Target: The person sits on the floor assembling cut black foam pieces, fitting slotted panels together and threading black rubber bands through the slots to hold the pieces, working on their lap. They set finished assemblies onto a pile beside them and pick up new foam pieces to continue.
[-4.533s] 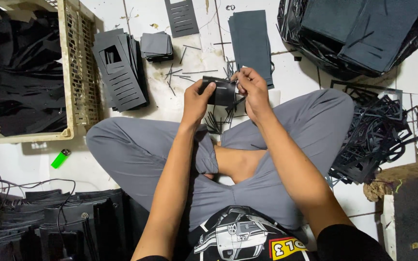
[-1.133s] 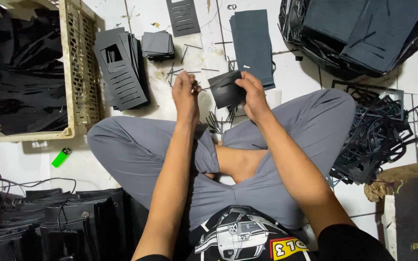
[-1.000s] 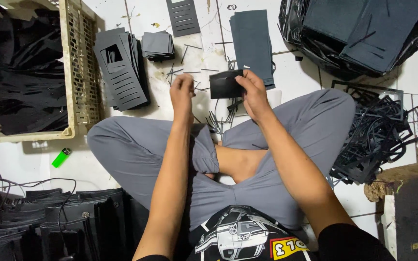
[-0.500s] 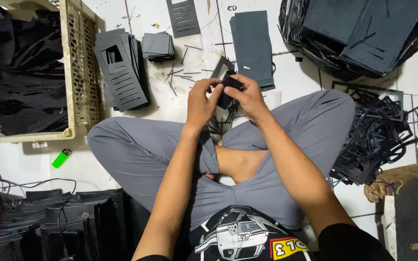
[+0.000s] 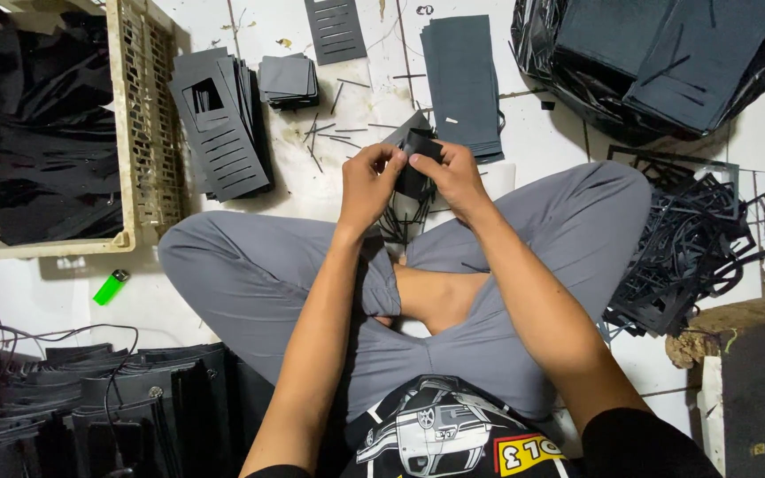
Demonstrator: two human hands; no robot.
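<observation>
I sit cross-legged on a white floor in grey trousers. Both hands meet above my knees on one small black cut sheet piece (image 5: 418, 159). My left hand (image 5: 369, 181) pinches its left edge with the fingertips. My right hand (image 5: 453, 177) grips its right side from behind. The piece is folded or bent between the fingers, and its lower part is hidden by my hands. Thin black offcut strips (image 5: 405, 221) lie on the floor just under it.
A beige plastic crate (image 5: 148, 133) full of black material stands at left. Stacks of slotted black sheets (image 5: 223, 128), small squares (image 5: 287, 80) and plain rectangles (image 5: 462, 75) lie ahead. A black bag (image 5: 666, 62) and cut scraps (image 5: 692, 248) sit right. A green lighter (image 5: 110, 288) lies near my left knee.
My left hand left the piece, reached toward the floor, then came back to it. Both hands now hold the piece again, slightly lower and closer together.
</observation>
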